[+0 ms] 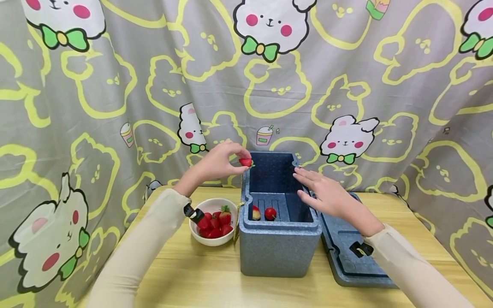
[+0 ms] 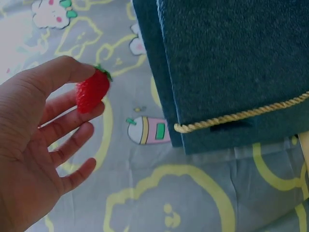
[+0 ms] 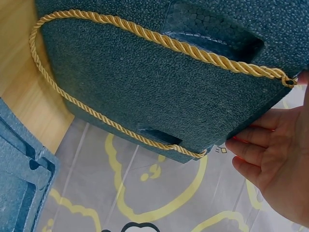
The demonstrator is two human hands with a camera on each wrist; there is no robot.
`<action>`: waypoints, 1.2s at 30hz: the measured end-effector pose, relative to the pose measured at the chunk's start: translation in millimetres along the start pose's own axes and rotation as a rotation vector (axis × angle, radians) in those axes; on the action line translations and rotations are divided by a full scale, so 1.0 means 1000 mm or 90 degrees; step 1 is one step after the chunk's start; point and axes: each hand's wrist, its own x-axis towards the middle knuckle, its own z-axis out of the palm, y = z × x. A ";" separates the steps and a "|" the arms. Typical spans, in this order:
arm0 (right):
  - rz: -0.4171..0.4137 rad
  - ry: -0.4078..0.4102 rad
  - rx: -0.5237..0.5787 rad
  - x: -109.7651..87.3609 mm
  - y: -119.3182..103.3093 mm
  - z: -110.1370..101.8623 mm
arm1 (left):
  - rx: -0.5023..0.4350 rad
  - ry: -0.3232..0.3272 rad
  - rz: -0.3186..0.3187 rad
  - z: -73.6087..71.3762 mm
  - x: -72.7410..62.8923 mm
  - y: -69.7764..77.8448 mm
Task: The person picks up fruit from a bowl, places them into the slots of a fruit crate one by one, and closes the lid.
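Observation:
Between thumb and fingertips, my left hand (image 1: 221, 160) pinches a red strawberry (image 1: 245, 162) with a green leafy cap, at the upper left rim of a blue-grey foam box (image 1: 279, 252). In the left wrist view the same strawberry (image 2: 92, 92) hangs beside the box wall (image 2: 231, 63). My right hand (image 1: 323, 190) rests at the box's right rim, its fingers extended; in the right wrist view the fingers (image 3: 256, 140) lie along the rim. Inside the box, a round red fruit (image 1: 270, 213) and a partly hidden red-and-yellow fruit (image 1: 256, 213) lie on the floor.
A white bowl (image 1: 215, 242) of several strawberries stands left of the box. The box's foam lid (image 1: 362, 256) lies on the wooden table (image 1: 185, 278) to the right. A gold rope (image 3: 130, 29) runs along the box's side. Behind hangs a patterned curtain (image 1: 154, 98).

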 end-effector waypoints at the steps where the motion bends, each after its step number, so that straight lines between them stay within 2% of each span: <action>1: 0.000 0.000 0.000 0.000 0.000 0.000 | 0.008 0.006 0.006 0.002 0.002 0.002; 8: -0.005 0.001 0.000 0.001 0.001 0.001 | 0.053 0.024 0.081 0.016 0.015 0.015; 16: -0.009 0.006 0.001 0.002 0.001 0.001 | 0.106 0.008 0.144 0.035 0.018 0.023; 26: -0.010 0.007 0.004 0.002 0.001 0.002 | 0.105 -0.018 0.121 0.042 0.014 0.023; 30: -0.006 0.003 0.005 0.002 0.001 0.002 | 0.098 -0.013 0.116 0.042 0.013 0.020; 36: -0.006 0.000 0.006 0.002 0.000 0.000 | 0.086 -0.006 0.086 0.037 0.009 0.015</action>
